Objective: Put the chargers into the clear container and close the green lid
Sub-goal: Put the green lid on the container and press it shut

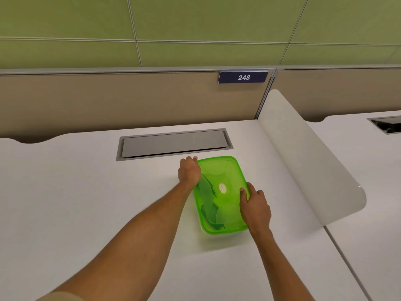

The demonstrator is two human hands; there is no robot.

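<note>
A translucent green lid lies on top of the clear container, covering it, on the white desk. Dark shapes show dimly through the lid; I cannot make out what they are. My left hand rests on the lid's far left corner, fingers curled over the edge. My right hand presses on the lid's right rim, thumb on top and fingers down the side. The container's walls are mostly hidden beneath the lid.
A grey cable hatch is set into the desk just behind the container. A white curved divider stands to the right, with a neighbouring desk beyond it. A beige partition with a "248" sign runs along the back.
</note>
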